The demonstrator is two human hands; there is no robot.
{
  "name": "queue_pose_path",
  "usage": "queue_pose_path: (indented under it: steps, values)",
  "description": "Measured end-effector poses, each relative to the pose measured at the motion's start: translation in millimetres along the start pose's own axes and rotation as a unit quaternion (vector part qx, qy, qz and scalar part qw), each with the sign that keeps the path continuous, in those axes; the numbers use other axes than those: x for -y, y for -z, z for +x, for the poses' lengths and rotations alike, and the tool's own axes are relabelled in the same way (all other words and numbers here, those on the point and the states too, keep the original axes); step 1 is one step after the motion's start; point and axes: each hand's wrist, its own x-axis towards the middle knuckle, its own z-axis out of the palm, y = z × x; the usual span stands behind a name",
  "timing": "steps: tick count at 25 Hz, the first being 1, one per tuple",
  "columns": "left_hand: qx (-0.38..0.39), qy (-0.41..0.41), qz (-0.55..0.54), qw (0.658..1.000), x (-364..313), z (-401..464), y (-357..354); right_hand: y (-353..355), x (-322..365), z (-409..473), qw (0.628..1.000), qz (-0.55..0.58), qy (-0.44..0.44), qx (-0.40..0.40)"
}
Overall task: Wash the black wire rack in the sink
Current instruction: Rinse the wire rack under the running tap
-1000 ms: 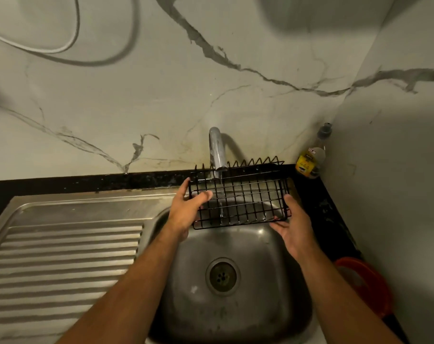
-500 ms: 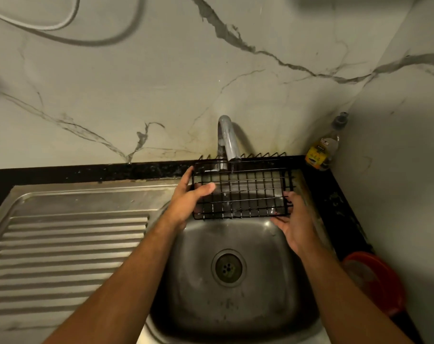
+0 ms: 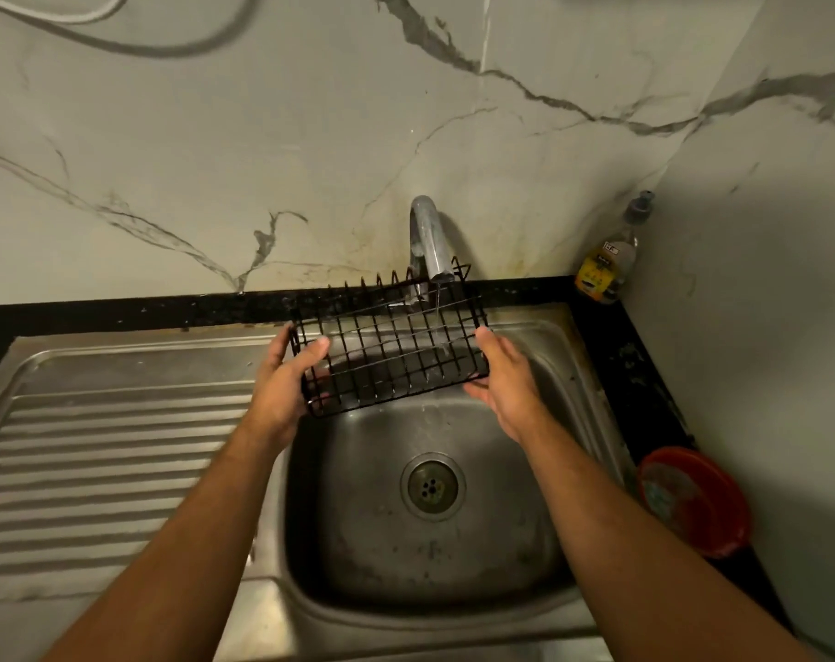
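I hold the black wire rack [image 3: 391,355] over the steel sink basin [image 3: 525,542], just under the tap [image 3: 427,241]. A thin stream of water falls from the spout onto the rack's right part. My left hand [image 3: 281,389] grips the rack's left end, thumb hooked over the wires. My right hand [image 3: 506,379] holds the right end, thumb on the top edge and fingers underneath. The rack is tilted, its left near corner lowest.
The ribbed drainboard [image 3: 110,446] lies to the left of the basin. A soap bottle [image 3: 608,260] stands in the back right corner on the black counter. A red bowl [image 3: 692,499] sits at the right, close to the side wall.
The rack has shifted left under the tap and tilted, its left near corner dropping. Water now hits its right part. Both hands kept their hold.
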Motion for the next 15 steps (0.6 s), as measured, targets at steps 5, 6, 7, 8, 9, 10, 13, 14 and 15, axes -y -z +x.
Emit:
queue_pose_path:
  steps: [5,6,7,8,9,10,13,14,15]
  values:
    - [0.004,-0.017,0.037,0.999,-13,7,-37,34,8,-6,1.000,0.018,0.014,-0.020]
    - [0.023,-0.015,0.042,0.999,-13,9,-42,43,7,-9,0.999,0.035,0.011,-0.021]
    - [0.044,-0.008,0.053,0.998,-12,8,-45,53,4,-11,0.998,0.055,0.007,-0.022]
    - [0.064,0.004,0.066,0.996,-10,7,-48,62,-1,-14,0.997,0.076,0.000,-0.021]
    - [0.078,0.023,0.081,0.993,-6,5,-49,71,-6,-17,0.996,0.091,-0.009,-0.019]
    - [0.086,0.041,0.093,0.991,-2,4,-50,79,-12,-20,0.995,0.098,-0.014,-0.014]
    - [0.085,0.054,0.131,0.986,6,-6,-49,81,-12,-30,0.999,0.044,-0.022,-0.018]
    - [0.068,0.059,0.135,0.987,6,-8,-49,77,-7,-31,1.000,0.000,-0.021,-0.020]
    - [0.053,0.068,0.134,0.987,7,-10,-50,73,1,-33,0.998,-0.049,-0.021,-0.023]
